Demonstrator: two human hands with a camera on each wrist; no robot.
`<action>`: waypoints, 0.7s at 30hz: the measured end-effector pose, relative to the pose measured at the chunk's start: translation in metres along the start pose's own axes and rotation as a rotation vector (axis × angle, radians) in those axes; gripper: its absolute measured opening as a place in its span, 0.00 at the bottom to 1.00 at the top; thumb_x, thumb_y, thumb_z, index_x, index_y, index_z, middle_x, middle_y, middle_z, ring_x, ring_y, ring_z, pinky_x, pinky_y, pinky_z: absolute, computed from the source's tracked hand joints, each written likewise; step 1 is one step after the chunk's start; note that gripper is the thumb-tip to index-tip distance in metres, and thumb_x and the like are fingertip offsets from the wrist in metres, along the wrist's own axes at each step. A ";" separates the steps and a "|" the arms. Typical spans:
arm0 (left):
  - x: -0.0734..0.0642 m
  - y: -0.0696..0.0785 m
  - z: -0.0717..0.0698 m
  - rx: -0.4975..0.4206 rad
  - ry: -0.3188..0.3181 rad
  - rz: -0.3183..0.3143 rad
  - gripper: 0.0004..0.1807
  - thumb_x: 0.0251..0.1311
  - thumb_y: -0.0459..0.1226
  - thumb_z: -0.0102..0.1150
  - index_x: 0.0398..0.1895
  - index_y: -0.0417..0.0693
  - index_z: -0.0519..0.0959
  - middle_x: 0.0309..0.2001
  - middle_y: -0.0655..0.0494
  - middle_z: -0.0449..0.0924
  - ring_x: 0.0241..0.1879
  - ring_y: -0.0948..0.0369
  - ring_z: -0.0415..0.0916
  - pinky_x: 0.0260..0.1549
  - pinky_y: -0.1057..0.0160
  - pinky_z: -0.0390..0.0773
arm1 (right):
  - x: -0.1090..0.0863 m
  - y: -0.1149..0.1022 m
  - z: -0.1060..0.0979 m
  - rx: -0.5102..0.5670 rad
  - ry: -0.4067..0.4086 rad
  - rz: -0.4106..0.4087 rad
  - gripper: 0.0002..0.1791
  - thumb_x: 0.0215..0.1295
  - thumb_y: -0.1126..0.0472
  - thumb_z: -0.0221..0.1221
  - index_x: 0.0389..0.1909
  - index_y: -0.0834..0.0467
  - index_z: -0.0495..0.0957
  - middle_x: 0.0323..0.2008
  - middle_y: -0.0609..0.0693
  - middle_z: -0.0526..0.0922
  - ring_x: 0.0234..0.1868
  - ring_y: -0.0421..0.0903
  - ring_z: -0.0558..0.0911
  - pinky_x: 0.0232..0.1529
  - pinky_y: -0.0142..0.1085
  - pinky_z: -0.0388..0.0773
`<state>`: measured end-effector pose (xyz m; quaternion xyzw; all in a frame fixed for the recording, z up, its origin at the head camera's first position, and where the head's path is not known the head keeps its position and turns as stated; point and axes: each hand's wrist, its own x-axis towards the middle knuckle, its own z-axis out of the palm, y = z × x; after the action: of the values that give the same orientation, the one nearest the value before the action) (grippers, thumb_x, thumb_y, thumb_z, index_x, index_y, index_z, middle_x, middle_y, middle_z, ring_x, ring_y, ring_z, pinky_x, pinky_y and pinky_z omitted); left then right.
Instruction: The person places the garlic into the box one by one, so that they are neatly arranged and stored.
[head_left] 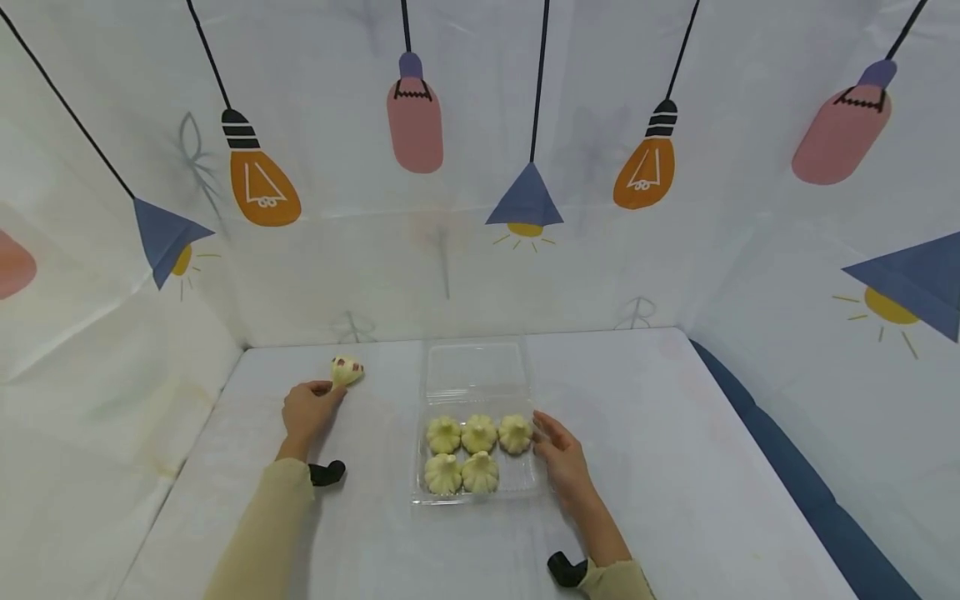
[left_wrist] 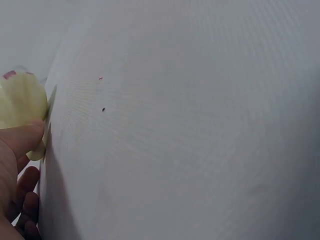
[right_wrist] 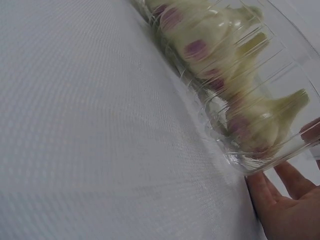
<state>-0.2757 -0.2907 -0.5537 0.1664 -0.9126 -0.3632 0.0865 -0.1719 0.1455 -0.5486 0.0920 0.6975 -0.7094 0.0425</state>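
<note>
At the far left of the table, my left hand (head_left: 311,410) pinches a garlic bulb (head_left: 347,372) by its stem end between thumb and finger. The bulb lies on its side, and its base with reddish patches faces away. In the left wrist view, the pale garlic bulb (left_wrist: 22,100) shows at the left edge beside the thumb. A clear plastic box (head_left: 521,483) stands open in the middle, with several garlic bulbs (head_left: 478,433) upright in two rows; its front right spot is bare. My right hand (head_left: 564,457) grips the box's right side.
The box's transparent lid (head_left: 477,367) lies folded back toward the rear. A white cloth with printed lamps (head_left: 525,200) walls the table (head_left: 645,400) at the back and sides. Blue fabric (head_left: 787,475) runs along the table's right edge.
</note>
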 end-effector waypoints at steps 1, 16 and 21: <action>0.000 0.000 0.000 -0.004 0.007 0.004 0.24 0.57 0.48 0.65 0.48 0.37 0.83 0.42 0.42 0.84 0.43 0.46 0.78 0.42 0.47 0.71 | 0.000 0.000 0.000 -0.005 -0.004 -0.006 0.31 0.61 0.75 0.50 0.68 0.58 0.67 0.69 0.59 0.64 0.66 0.60 0.67 0.63 0.51 0.62; -0.006 -0.008 -0.008 -0.182 -0.013 0.009 0.22 0.58 0.45 0.68 0.49 0.37 0.82 0.39 0.45 0.83 0.38 0.55 0.75 0.35 0.63 0.71 | -0.003 0.003 0.000 0.004 -0.022 -0.015 0.30 0.61 0.74 0.50 0.67 0.59 0.68 0.69 0.59 0.64 0.65 0.58 0.68 0.62 0.50 0.64; -0.007 -0.001 -0.008 -0.249 0.048 0.036 0.22 0.59 0.45 0.68 0.49 0.37 0.82 0.42 0.42 0.83 0.40 0.56 0.77 0.33 0.72 0.70 | -0.001 0.001 -0.001 0.004 -0.021 -0.028 0.31 0.61 0.74 0.50 0.67 0.58 0.68 0.69 0.58 0.65 0.65 0.58 0.68 0.62 0.49 0.63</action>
<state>-0.2668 -0.2943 -0.5485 0.1467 -0.8610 -0.4678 0.1349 -0.1703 0.1464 -0.5498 0.0750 0.6968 -0.7123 0.0396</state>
